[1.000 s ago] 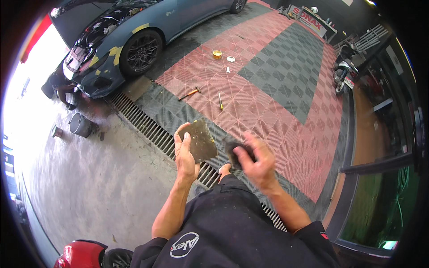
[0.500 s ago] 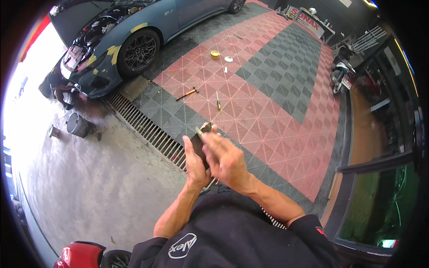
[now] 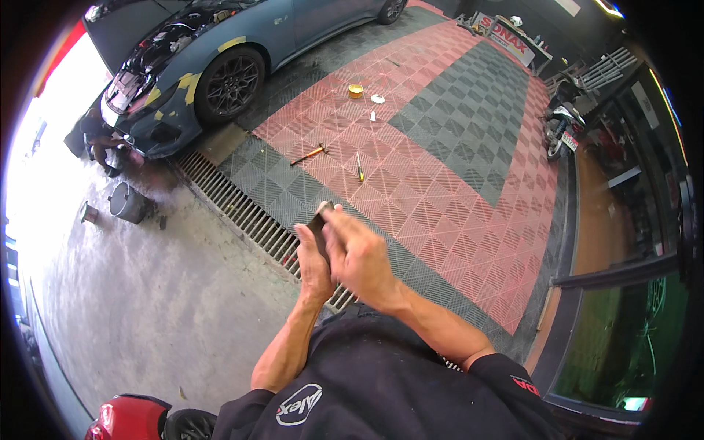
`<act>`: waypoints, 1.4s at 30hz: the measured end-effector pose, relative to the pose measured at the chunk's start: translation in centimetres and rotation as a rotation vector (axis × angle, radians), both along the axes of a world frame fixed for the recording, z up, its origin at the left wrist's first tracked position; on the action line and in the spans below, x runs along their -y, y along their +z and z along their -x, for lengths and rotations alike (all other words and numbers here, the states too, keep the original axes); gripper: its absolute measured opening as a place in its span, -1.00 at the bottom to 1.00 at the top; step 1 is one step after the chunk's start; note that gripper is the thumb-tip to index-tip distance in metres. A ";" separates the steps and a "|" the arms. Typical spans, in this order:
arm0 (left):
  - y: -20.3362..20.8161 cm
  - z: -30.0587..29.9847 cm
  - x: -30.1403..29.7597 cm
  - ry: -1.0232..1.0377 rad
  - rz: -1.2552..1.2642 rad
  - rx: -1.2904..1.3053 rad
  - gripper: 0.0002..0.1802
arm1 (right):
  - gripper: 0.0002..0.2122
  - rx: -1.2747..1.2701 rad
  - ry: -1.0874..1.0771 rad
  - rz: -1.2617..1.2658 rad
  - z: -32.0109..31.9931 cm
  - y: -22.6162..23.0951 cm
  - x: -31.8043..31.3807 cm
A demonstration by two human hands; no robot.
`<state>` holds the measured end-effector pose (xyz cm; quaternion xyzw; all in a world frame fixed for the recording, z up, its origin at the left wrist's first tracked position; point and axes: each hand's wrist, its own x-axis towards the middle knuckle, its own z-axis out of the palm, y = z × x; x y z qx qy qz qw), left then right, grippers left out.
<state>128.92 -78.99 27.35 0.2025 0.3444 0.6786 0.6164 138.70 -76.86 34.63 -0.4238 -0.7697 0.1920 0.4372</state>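
Observation:
Close in front of my body, my left hand (image 3: 315, 268) is wrapped round a dark flat piece (image 3: 318, 226), its thumb along the near side. My right hand (image 3: 359, 253) lies over the same piece from the right, fingers pressed together and slightly blurred. A pale tip (image 3: 325, 208) shows at the top, by the right fingertips. The right fingers hide most of the dark piece and whatever may be under them. Beyond the hands, a hammer (image 3: 308, 154) and a screwdriver (image 3: 360, 169) lie on the tiled floor.
A blue car (image 3: 286, 33) with tape patches stands far left, where a person crouches (image 3: 95, 139). A bucket (image 3: 128, 204) and small can (image 3: 89, 213) are left of the drain grate (image 3: 235, 202). Farther off are a yellow tub (image 3: 356, 91), white lid (image 3: 378, 98) and motorcycle (image 3: 563, 128).
Both hands have shifted slightly left with the dark piece. The right hand has moved over it and now covers more of it. The floor items lie as before.

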 end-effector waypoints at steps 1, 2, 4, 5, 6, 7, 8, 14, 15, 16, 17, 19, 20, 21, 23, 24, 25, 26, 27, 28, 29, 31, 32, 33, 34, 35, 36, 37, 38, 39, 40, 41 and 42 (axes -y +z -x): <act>0.0 -0.1 0.2 -0.001 0.022 -0.081 0.01 | -0.69 -0.016 -0.037 0.042 -0.3 0.0 -0.8; 0.3 0.2 0.2 -0.018 0.009 -0.077 -0.04 | -0.68 -0.003 -0.015 0.096 -0.4 0.0 -1.1; 0.4 0.7 0.2 -0.009 -0.041 -0.092 -0.06 | -0.70 0.012 0.014 -0.051 0.1 -0.6 -0.1; 0.4 0.8 0.3 -0.004 -0.067 -0.092 -0.07 | -0.71 0.027 0.030 -0.125 0.2 -0.7 0.4; 0.2 1.3 0.7 -0.008 -0.075 -0.173 -0.07 | -0.71 0.013 0.031 -0.098 0.1 -0.6 0.5; -0.2 1.7 1.1 -0.039 -0.092 -0.259 -0.09 | -0.71 -0.031 -0.008 0.038 -0.4 -1.1 -0.4; -0.9 2.1 1.7 -0.069 -0.109 -0.349 -0.11 | -0.70 -0.079 -0.046 0.174 -1.4 -2.0 -2.0; -1.1 5.7 2.9 0.125 0.160 -0.077 -0.76 | -0.68 0.305 0.159 0.133 -7.4 -1.4 -2.9; 0.1 6.2 3.0 0.037 0.249 -0.098 -0.73 | -0.69 0.482 0.268 0.021 -7.7 -1.5 -2.0; -0.4 6.4 3.1 -0.058 0.316 -0.194 -0.73 | -0.75 0.555 0.384 -0.140 -7.3 -2.3 -1.2; -0.9 6.6 2.8 -0.151 0.377 -0.293 -0.73 | -0.77 0.607 0.479 -0.107 -7.1 -2.6 -0.7; -1.3 6.4 3.1 -0.352 0.359 -0.320 -0.74 | -0.80 0.711 0.668 -0.038 -6.8 -2.9 0.0; -0.9 6.6 3.5 -0.415 0.369 -0.415 -0.56 | -0.87 0.682 0.691 0.072 -6.7 -2.3 0.2; -0.8 6.9 3.5 -0.442 0.354 -0.391 -0.44 | -0.85 0.540 0.694 0.215 -6.9 -2.1 0.2; -0.6 8.3 3.4 -0.494 0.325 -0.343 -0.21 | -0.82 0.248 0.687 0.493 -7.3 -1.6 -0.3; -1.0 9.3 3.7 -0.545 0.171 -0.237 0.09 | -0.76 0.014 0.733 0.580 -7.5 -1.1 -0.7; -1.3 9.1 3.9 -0.504 0.005 -0.200 0.16 | -0.71 -0.040 0.778 0.726 -8.1 -1.6 -1.7; 0.1 8.5 4.0 -0.453 -0.151 -0.166 0.24 | -0.69 -0.109 0.785 0.959 -8.0 -1.1 -2.1; 1.4 7.7 4.0 -0.398 -0.306 -0.133 0.31 | -0.67 -0.175 0.789 1.194 -7.6 -0.5 -2.3; 2.2 6.0 3.5 -0.348 -0.405 -0.192 0.34 | -0.64 -0.188 0.752 1.268 -7.5 -0.3 -2.3; 2.6 5.2 3.0 -0.349 -0.394 -0.140 0.28 | -0.63 -0.177 0.722 1.268 -7.3 -0.5 -2.2; 3.4 4.5 2.0 -0.340 -0.378 -0.052 0.16 | -0.61 -0.154 0.679 1.255 -6.6 -0.9 -2.3; 3.4 4.4 1.7 -0.187 -0.319 0.064 -0.06 | -0.61 -0.197 0.628 1.345 -6.2 0.0 -2.3; 3.2 4.7 1.2 -0.099 -0.291 0.140 -0.10 | -0.62 -0.292 0.589 1.176 -5.5 0.6 -1.9; 2.6 5.1 0.4 -0.012 -0.263 0.217 -0.13 | -0.62 -0.382 0.548 1.005 -4.6 1.0 -1.2; 2.4 5.4 -0.2 0.074 -0.234 0.292 -0.16 | -0.65 -0.325 0.503 0.865 -4.4 0.7 -0.3; 2.4 5.6 -0.5 0.135 -0.182 0.278 -0.13 | -0.67 -0.261 0.444 0.726 -4.0 0.5 0.5; 2.4 5.6 -0.5 0.175 -0.148 0.276 -0.09 | -0.69 -0.197 0.374 0.593 -3.6 0.2 1.2; 3.2 5.2 -0.4 0.214 -0.107 0.271 -0.05 | -0.70 -0.067 0.392 0.531 -3.0 0.9 2.3; 3.8 4.6 -0.6 0.241 -0.076 0.283 -0.01 | -0.70 0.077 0.395 0.457 -2.6 1.6 3.1; 3.7 4.2 -0.9 0.226 -0.117 0.261 0.07 | -0.66 0.162 0.349 0.106 -1.8 0.5 3.9; 3.8 3.8 -0.9 0.216 -0.119 0.205 0.09 | -0.65 0.137 0.319 0.084 -1.3 0.2 3.7; 4.0 3.5 -0.9 0.206 -0.122 0.148 0.11 | -0.63 0.111 0.288 0.063 -1.0 0.0 3.4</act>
